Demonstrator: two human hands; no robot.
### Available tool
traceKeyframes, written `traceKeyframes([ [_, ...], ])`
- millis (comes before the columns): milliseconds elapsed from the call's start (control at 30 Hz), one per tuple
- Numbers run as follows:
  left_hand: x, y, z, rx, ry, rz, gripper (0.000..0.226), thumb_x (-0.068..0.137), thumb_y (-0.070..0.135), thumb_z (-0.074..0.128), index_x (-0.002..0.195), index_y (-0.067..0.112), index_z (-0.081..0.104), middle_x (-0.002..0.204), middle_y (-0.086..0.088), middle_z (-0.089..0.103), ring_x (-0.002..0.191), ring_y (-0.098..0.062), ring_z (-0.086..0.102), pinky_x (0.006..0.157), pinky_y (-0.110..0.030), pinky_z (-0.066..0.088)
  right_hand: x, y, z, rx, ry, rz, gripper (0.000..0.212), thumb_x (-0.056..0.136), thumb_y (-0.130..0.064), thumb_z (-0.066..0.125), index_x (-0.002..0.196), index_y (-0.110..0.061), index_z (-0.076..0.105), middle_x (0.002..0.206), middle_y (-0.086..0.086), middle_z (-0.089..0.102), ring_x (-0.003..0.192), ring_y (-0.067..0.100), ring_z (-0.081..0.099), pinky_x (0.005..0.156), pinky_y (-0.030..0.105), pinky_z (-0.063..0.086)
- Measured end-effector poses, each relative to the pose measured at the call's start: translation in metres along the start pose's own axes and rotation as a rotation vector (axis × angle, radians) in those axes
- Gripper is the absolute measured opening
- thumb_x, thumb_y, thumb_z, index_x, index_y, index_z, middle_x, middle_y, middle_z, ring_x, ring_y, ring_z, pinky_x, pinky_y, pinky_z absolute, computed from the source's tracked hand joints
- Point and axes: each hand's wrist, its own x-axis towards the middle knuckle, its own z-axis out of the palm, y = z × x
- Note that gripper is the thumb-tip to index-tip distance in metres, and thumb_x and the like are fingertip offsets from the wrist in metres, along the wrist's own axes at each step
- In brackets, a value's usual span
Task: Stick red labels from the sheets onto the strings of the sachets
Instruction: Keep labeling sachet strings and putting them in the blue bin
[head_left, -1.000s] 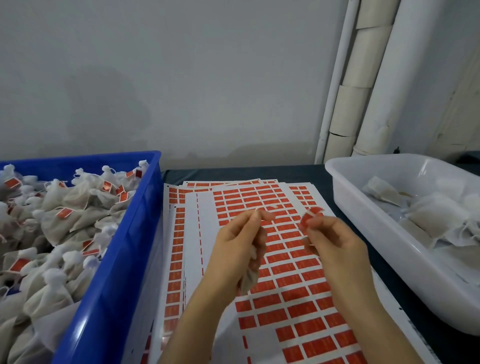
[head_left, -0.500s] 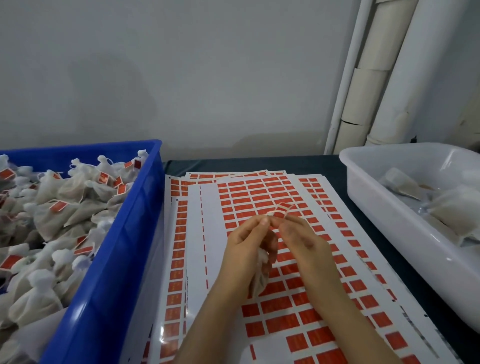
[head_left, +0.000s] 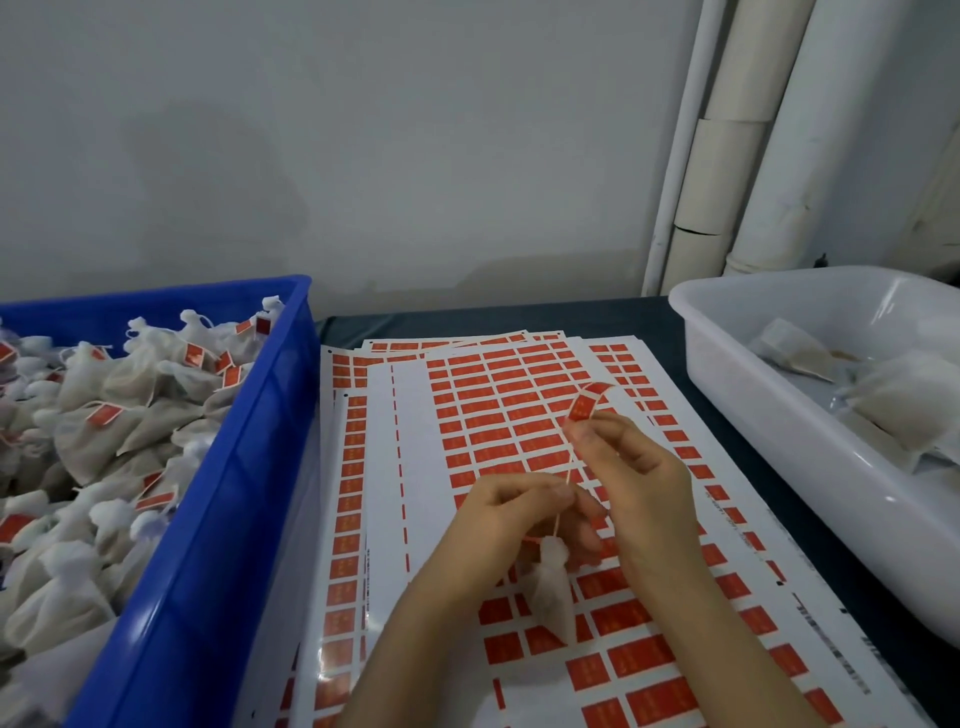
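A small white sachet (head_left: 550, 587) hangs under my left hand (head_left: 511, 525), whose curled fingers pinch its thin string (head_left: 563, 499). The string runs up to my right hand (head_left: 631, 467), which pinches a red label (head_left: 589, 402) at the string's top end, the label curling above my fingertips. Both hands are over overlapping white sheets of red labels (head_left: 498, 410) lying on the dark table.
A blue crate (head_left: 249, 467) at the left is heaped with white sachets bearing red labels. A white plastic tub (head_left: 769, 415) at the right holds a few sachets. White pipes (head_left: 727, 156) run down the back wall at the right.
My hands, close together half a second ago, have drawn apart: the right hand rose with the red label and the string is stretched between them. The view has shifted slightly.
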Motion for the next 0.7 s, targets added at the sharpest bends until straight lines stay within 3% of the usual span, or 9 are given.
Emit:
traceKeyframes([
  [100,0.004,-0.003,0.001,-0.026,0.118,0.020,0.022,0.092,0.034,0.054,0.091,0.026,0.075,0.090,0.002,0.075,0.087,-0.016,0.071,0.082,-0.029,0.056,-0.002,-0.001,0.000,-0.036,-0.028,-0.024,0.014,0.063,-0.053,0.060,0.073,-0.046,0.066,0.085,-0.027,0.067,0.083,-0.003,0.064,0.054,0.009,0.048],
  [233,0.007,-0.001,-0.002,-0.161,0.252,0.030,0.021,0.076,0.036,0.063,0.086,0.022,0.075,0.085,-0.004,0.075,0.078,-0.022,0.073,0.068,-0.027,0.058,-0.002,-0.001,0.000,-0.114,-0.047,-0.069,0.006,0.073,-0.045,0.062,0.068,-0.046,0.064,0.081,-0.035,0.063,0.083,-0.015,0.058,0.052,0.000,0.042],
  [300,0.006,0.000,-0.004,-0.193,0.246,0.005,0.019,0.074,0.033,0.065,0.082,0.020,0.076,0.080,-0.006,0.074,0.072,-0.022,0.072,0.062,-0.025,0.057,-0.001,-0.001,0.000,-0.100,-0.024,-0.053,0.007,0.072,-0.047,0.060,0.068,-0.043,0.064,0.080,-0.035,0.063,0.083,-0.015,0.058,0.052,0.002,0.043],
  [467,0.006,0.001,0.000,-0.202,0.206,-0.086,0.010,0.084,0.015,0.066,0.080,0.018,0.075,0.077,-0.006,0.074,0.070,-0.022,0.072,0.061,-0.025,0.057,0.003,0.000,-0.005,-0.009,0.090,-0.003,0.037,0.061,-0.062,0.050,0.076,-0.032,0.065,0.078,-0.029,0.067,0.077,0.002,0.066,0.063,0.018,0.046],
  [600,0.006,0.002,-0.002,-0.297,0.241,-0.112,0.009,0.085,0.012,0.065,0.085,0.012,0.073,0.083,-0.009,0.074,0.075,-0.023,0.073,0.062,-0.027,0.057,0.006,0.002,-0.010,-0.014,0.208,-0.005,0.019,0.077,-0.047,0.060,0.078,-0.028,0.056,0.076,-0.027,0.066,0.073,-0.001,0.066,0.063,0.023,0.053],
  [700,0.007,0.003,-0.003,-0.408,0.254,-0.117,0.010,0.081,0.012,0.068,0.090,0.014,0.073,0.089,-0.010,0.074,0.082,-0.025,0.072,0.064,-0.027,0.058,0.008,0.000,-0.012,0.049,0.210,0.012,0.016,0.078,-0.042,0.063,0.086,-0.033,0.053,0.081,-0.030,0.065,0.076,-0.001,0.066,0.057,0.017,0.054],
])
